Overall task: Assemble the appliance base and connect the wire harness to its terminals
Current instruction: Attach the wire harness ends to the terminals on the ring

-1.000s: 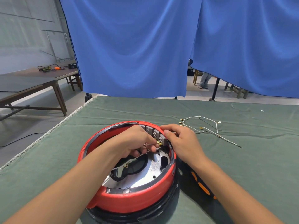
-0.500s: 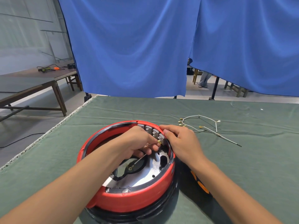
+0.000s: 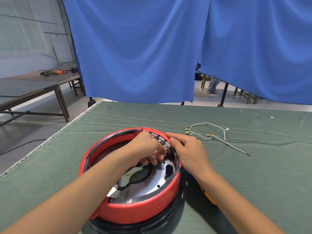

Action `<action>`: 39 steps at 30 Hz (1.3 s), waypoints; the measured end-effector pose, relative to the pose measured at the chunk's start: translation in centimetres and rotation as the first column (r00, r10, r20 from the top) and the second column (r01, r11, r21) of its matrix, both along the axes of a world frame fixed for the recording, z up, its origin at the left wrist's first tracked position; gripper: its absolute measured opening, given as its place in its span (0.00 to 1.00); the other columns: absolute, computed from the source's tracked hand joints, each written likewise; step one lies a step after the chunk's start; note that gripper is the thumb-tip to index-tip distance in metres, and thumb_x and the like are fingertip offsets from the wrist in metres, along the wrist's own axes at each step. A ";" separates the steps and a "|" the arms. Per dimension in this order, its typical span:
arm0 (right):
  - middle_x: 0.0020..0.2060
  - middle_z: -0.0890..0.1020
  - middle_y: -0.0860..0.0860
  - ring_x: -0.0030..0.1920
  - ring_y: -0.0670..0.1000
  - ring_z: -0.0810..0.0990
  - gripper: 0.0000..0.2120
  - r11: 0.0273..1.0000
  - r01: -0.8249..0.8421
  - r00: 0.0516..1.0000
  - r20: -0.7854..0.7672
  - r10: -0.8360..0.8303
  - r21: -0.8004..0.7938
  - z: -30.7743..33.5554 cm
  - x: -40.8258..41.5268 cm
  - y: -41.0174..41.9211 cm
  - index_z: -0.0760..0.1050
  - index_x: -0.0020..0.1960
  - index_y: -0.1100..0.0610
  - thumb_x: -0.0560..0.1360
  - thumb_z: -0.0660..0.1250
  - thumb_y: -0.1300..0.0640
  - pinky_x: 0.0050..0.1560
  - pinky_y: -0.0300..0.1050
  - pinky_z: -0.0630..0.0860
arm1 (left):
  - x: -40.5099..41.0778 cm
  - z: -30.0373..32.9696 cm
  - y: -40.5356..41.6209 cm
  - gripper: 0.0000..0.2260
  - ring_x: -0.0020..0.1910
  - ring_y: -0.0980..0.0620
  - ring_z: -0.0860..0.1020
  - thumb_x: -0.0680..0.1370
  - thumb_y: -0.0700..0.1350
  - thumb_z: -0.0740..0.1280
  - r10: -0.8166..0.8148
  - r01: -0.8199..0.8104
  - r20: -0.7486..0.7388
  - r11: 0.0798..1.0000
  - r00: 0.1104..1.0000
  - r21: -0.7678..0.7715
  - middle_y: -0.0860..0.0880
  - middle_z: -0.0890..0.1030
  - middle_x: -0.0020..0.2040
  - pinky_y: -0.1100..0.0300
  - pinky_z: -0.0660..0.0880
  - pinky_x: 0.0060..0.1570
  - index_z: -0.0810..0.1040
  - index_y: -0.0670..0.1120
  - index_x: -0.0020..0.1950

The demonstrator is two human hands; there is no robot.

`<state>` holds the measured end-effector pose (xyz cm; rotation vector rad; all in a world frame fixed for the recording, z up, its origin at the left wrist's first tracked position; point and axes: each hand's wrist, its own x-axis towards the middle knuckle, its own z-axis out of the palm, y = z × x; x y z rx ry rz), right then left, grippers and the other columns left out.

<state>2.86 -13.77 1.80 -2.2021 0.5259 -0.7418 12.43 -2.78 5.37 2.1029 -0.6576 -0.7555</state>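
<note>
step: seating brass connector [image 3: 165,148] on grey terminal block [image 3: 162,141] inside red base [image 3: 135,211] | left hand [image 3: 145,147] pinches connector | right hand [image 3: 187,149] grips rim | spare harness [image 3: 209,135] on cloth, apart | next: likely push home straight

A table covered with a green cloth [image 3: 253,191] carries the work. The round red appliance base [image 3: 135,211] sits on it near the front edge, over a black ring touching the cloth. A white wire harness [image 3: 209,135] with small brass terminals lies loose on the cloth to the right of the base, well apart from it. A black-and-orange object [image 3: 206,196] lies just beside the base's right side, partly hidden by a forearm.
</note>
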 end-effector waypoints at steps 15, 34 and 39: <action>0.36 0.85 0.47 0.41 0.48 0.83 0.07 0.975 0.002 0.998 0.058 -0.015 0.220 0.1 0.2 -1.8 0.80 0.37 0.46 0.71 0.69 0.58 0.48 0.51 0.79 | -2.0 1.3 0.5 0.14 0.28 0.47 0.64 0.73 0.46 0.62 -0.064 -0.239 0.860 0.948 0.507 0.211 0.50 0.65 0.28 0.58 0.56 0.27 0.62 0.45 0.30; 0.44 0.71 0.42 0.49 0.43 0.73 0.06 0.972 -0.045 0.915 -0.400 -0.053 -0.231 -2.6 -0.1 -6.0 0.79 0.49 0.40 0.73 0.67 0.44 0.45 0.42 0.67 | 0.4 -1.4 -2.6 0.08 0.39 0.47 0.73 0.77 0.43 0.58 0.011 0.109 0.737 0.987 0.676 -0.115 0.55 0.70 0.29 0.54 0.69 0.39 0.76 0.52 0.50; 0.44 0.75 0.44 0.44 0.47 0.74 0.04 0.990 0.042 0.972 -0.224 -0.071 -0.133 -2.6 0.1 -6.4 0.79 0.39 0.45 0.72 0.71 0.50 0.49 0.46 0.72 | 0.2 -1.1 -2.1 0.08 0.42 0.46 0.76 0.77 0.43 0.59 0.063 0.066 0.691 0.985 0.720 -0.158 0.54 0.73 0.33 0.53 0.73 0.44 0.75 0.51 0.51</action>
